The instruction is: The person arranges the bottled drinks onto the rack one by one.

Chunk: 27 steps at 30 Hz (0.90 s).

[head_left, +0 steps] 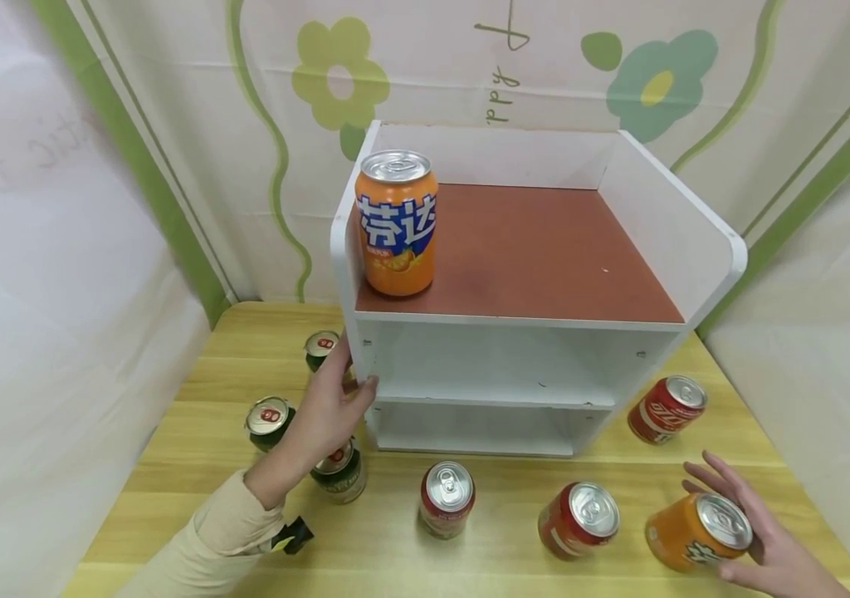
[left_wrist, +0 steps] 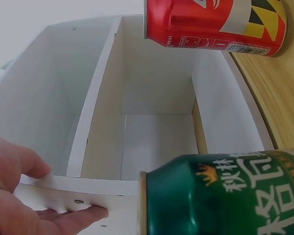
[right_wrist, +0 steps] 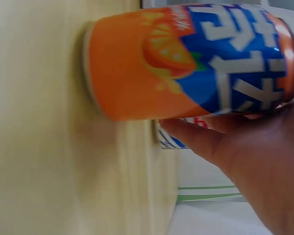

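Note:
My left hand [head_left: 328,411] grips the left side panel of a small white shelf unit [head_left: 495,403]. In the left wrist view its thumb [left_wrist: 32,164] lies inside the panel and its fingers [left_wrist: 83,218] outside. At the lower right, my right hand [head_left: 772,531] is spread around an orange soda can [head_left: 682,531]. The can stands upright on the table, with thumb and fingers on opposite sides. In the right wrist view the orange can [right_wrist: 137,68] hides part of the hand [right_wrist: 255,147]. Another orange soda can [head_left: 398,241] stands on the brown top, against its left wall.
Several green cans [head_left: 270,422] stand left of the shelf, one a kvass can [left_wrist: 225,191] close to my left wrist. Red cola cans [head_left: 446,502] [head_left: 578,522] stand in front, and a third red can [head_left: 664,411] is right of the shelf. White curtains [head_left: 36,249] enclose the wooden table [head_left: 193,399].

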Available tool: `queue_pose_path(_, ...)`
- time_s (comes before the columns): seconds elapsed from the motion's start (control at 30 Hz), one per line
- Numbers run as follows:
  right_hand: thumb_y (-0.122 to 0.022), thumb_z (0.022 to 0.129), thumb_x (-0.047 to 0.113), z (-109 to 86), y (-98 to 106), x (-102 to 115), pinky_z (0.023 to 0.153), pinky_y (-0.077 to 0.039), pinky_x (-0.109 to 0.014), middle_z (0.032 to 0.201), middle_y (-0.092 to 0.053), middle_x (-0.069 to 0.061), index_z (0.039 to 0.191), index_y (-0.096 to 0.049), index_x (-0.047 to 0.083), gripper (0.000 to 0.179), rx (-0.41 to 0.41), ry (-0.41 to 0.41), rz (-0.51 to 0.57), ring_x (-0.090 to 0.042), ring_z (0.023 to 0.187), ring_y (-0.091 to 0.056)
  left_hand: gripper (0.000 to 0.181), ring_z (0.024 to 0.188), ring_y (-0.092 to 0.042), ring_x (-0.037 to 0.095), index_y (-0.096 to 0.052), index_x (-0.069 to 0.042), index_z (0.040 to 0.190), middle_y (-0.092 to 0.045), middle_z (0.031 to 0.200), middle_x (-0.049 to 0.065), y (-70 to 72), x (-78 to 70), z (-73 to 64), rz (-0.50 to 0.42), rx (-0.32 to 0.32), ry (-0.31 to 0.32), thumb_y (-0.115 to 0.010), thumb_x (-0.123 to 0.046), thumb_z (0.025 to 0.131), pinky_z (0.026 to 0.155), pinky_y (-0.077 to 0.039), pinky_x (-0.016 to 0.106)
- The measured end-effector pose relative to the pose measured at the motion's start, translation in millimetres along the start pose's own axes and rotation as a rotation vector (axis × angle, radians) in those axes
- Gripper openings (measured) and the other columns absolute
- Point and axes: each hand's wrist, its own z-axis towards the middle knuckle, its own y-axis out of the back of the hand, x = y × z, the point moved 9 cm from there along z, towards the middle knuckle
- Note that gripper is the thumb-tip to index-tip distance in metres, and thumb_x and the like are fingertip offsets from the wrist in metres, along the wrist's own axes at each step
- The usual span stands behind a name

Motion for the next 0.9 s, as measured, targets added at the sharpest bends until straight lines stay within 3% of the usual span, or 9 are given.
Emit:
queue_pose_path(0.17, -0.070, 0.078, -0.021, -2.0, 0, -4, 0.097, -0.052, -0.022, 0.164, -0.027, -0.017, 0.152, 0.009, -0.018, 0.108, -0.022, 0.017, 0.072, -0.013, 0.144, -0.041, 0.076, 0.139, -0.044, 0.036, -0.022, -0.015, 0.162, -0.040, 0.154, 0.015, 1.6, 1.5, -1.6, 0.014, -0.010, 0.006, -0.057, 0.006, 0.098, 0.095, -0.056, 0.047)
queue_pose_path(0.4, -0.072, 0.074, -0.025, -6.5, 1, -8, 0.098, -0.050, -0.017, 0.158, -0.040, -0.010, 0.152, 0.003, -0.018, 0.108, -0.063, 0.002, 0.059, -0.010, 0.140, -0.046, 0.075, 0.139, -0.045, 0.037, -0.023, -0.014, 0.162, -0.040, 0.154, 0.016, 0.2, 1.8, -1.1, 0.013, -0.012, 0.005, -0.058, 0.007, 0.098, 0.094, -0.057, 0.047)
queue_pose_path(0.63, -0.066, 0.070, -0.033, -14.6, -3, -13, 0.099, -0.052, -0.022, 0.157, -0.038, -0.015, 0.148, 0.009, -0.019, 0.109, -0.056, 0.086, 0.155, -0.015, 0.139, -0.048, 0.076, 0.138, -0.045, 0.037, -0.022, -0.015, 0.162, -0.039, 0.154, 0.018, -0.9, 0.6, 0.5, -0.001, 0.003, 0.017, -0.058, 0.006, 0.098, 0.094, -0.057, 0.046)
queue_pose_path(0.8, -0.064, 0.068, -0.036, -18.6, -3, -21, 0.097, -0.051, -0.018, 0.153, -0.044, -0.007, 0.151, 0.003, -0.015, 0.109, -0.118, 0.007, 0.128, -0.009, 0.133, -0.051, 0.077, 0.139, -0.044, 0.037, -0.021, -0.015, 0.162, -0.038, 0.155, 0.016, 0.1, 1.7, 0.0, 0.003, 0.002, 0.021, -0.058, 0.006, 0.098, 0.095, -0.057, 0.045)
queue_pose_path(0.9, -0.063, 0.066, -0.038, -18.7, -3, -22, 0.098, -0.051, -0.018, 0.152, -0.046, -0.008, 0.150, 0.003, -0.016, 0.109, -0.135, 0.015, 0.140, -0.010, 0.132, -0.053, 0.077, 0.139, -0.044, 0.037, -0.021, -0.015, 0.163, -0.038, 0.155, 0.018, 0.3, 1.5, -0.1, 0.003, 0.002, 0.013, -0.058, 0.007, 0.098, 0.095, -0.057, 0.045)
